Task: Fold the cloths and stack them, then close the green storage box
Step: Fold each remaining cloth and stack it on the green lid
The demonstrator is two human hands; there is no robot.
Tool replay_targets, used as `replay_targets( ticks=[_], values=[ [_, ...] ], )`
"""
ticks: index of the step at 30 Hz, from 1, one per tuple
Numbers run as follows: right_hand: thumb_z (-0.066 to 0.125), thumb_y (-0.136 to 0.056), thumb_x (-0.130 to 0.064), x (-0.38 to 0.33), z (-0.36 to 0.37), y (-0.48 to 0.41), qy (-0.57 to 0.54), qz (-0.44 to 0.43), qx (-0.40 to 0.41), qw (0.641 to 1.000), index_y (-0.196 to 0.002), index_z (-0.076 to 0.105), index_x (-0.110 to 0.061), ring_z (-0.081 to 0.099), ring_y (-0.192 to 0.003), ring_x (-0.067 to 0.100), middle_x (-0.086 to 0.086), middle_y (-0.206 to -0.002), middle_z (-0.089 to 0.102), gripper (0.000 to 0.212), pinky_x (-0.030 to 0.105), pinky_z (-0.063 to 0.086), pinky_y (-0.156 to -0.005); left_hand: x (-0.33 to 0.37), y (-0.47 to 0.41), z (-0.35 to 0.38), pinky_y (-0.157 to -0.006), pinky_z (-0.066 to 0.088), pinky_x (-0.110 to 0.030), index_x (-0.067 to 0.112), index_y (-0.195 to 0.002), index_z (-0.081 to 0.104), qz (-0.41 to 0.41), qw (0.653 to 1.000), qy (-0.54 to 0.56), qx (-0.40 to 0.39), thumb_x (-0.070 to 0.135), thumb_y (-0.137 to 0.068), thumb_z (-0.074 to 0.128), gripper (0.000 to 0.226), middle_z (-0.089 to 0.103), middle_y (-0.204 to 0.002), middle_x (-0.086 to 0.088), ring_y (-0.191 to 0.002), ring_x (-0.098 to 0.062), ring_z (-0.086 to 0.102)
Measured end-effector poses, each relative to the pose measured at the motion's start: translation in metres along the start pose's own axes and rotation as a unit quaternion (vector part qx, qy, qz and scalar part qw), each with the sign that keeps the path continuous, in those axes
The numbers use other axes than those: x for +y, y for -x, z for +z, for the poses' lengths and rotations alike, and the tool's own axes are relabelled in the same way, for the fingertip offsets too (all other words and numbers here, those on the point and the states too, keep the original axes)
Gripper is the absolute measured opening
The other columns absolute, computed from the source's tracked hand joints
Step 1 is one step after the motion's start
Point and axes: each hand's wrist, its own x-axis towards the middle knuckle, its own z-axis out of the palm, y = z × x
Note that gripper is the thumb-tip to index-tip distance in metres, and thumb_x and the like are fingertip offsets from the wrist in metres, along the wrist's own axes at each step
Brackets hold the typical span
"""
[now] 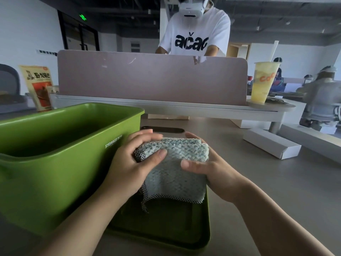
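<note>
Head view: green storage box [55, 182] open; folded cloth [177, 174] above its lid [166, 228].

desk [258, 191] grey | left: green storage box [55, 163], open | beside it: green lid [166, 230], flat | far right: white carton [271, 145]

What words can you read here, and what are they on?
"STORAGE BOX": side of the green storage box.
"ačac": white T-shirt.
"co", rest cut off: yellow drink cup.
Snack bag: Chinese characters, too blurred to read.
Green ceiling sign: too small.
</note>
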Motion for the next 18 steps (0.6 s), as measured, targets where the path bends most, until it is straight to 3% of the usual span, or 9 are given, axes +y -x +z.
replay_targets(
  ticks=[2, 4, 7, 10, 14, 16, 18],
  values=[
    [0.076, -0.072, -0.014, 0.006, -0.002, 0.0, 0.012, -0.01, -0.036, 0.999, -0.13, 0.05, -0.013, 0.061, -0.115, 0.027, 0.01, -0.126, 0.064, 0.064, 0.042, 0.046, -0.102, -0.002, 0.0, 0.002, -0.096, 0.033, -0.009, 0.04, -0.12, 0.057, -0.042, 0.998, 0.038, 0.018, 0.056, -0.059, 0.072, 0.065, 0.059, -0.121, 0.021, -0.115, 0.009, 0.051],
    [0.072, -0.073, -0.01, 0.006, -0.003, 0.002, 0.017, -0.014, -0.017, 1.0, -0.12, 0.059, -0.009, 0.065, -0.11, 0.028, 0.01, -0.118, 0.068, 0.048, 0.041, 0.049, -0.097, -0.005, 0.0, 0.005, -0.091, 0.042, -0.016, 0.031, -0.129, 0.051, -0.105, 0.99, 0.096, 0.013, 0.049, -0.053, 0.08, 0.083, 0.063, -0.119, 0.015, -0.109, 0.004, 0.059],
    [0.075, -0.067, -0.01, 0.004, -0.004, 0.002, 0.018, -0.024, 0.031, 0.999, -0.106, 0.067, -0.007, 0.069, -0.1, 0.028, 0.01, -0.107, 0.073, 0.04, 0.038, 0.055, -0.087, -0.004, 0.001, 0.009, -0.069, 0.052, -0.017, 0.016, -0.114, 0.062, -0.161, 0.972, 0.17, -0.008, 0.037, -0.053, 0.09, 0.071, 0.075, -0.1, 0.001, -0.091, -0.011, 0.071],
    [0.075, -0.06, -0.006, -0.007, -0.002, 0.003, 0.021, -0.055, 0.063, 0.996, -0.106, 0.066, -0.006, 0.069, -0.096, 0.03, 0.012, -0.104, 0.073, 0.047, 0.04, 0.056, -0.084, 0.006, 0.001, 0.01, -0.06, 0.052, -0.016, 0.017, -0.094, 0.066, -0.123, 0.977, 0.172, 0.019, 0.027, -0.055, 0.087, 0.046, 0.076, -0.086, 0.007, -0.078, -0.009, 0.072],
    [0.067, -0.059, 0.002, -0.041, -0.002, 0.012, -0.024, -0.124, 0.063, 0.99, -0.104, 0.065, -0.009, 0.07, -0.094, 0.028, 0.01, -0.101, 0.074, 0.047, 0.036, 0.058, -0.074, 0.052, -0.004, 0.014, -0.068, 0.054, -0.019, 0.023, -0.094, 0.062, -0.024, 0.989, 0.133, 0.057, 0.031, -0.054, 0.087, 0.048, 0.074, -0.089, 0.012, -0.081, -0.004, 0.07],
    [0.063, -0.062, 0.003, -0.061, 0.0, 0.019, -0.056, -0.158, 0.036, 0.985, -0.095, 0.072, -0.015, 0.072, -0.09, 0.025, 0.007, -0.098, 0.075, 0.039, 0.033, 0.058, -0.069, 0.082, -0.007, 0.014, -0.072, 0.058, -0.026, 0.022, -0.095, 0.062, 0.005, 0.988, 0.143, 0.058, 0.035, -0.053, 0.081, 0.048, 0.074, -0.091, 0.01, -0.083, -0.006, 0.07],
    [0.072, -0.058, 0.003, -0.076, 0.002, 0.022, -0.085, -0.182, 0.011, 0.98, -0.084, 0.077, -0.022, 0.073, -0.084, 0.022, 0.003, -0.092, 0.076, 0.036, 0.029, 0.058, -0.064, 0.107, -0.013, 0.007, -0.071, 0.06, -0.033, 0.019, -0.095, 0.063, 0.009, 0.985, 0.163, 0.053, 0.032, -0.054, 0.08, 0.046, 0.075, -0.09, 0.007, -0.08, -0.01, 0.072]
  ],
)
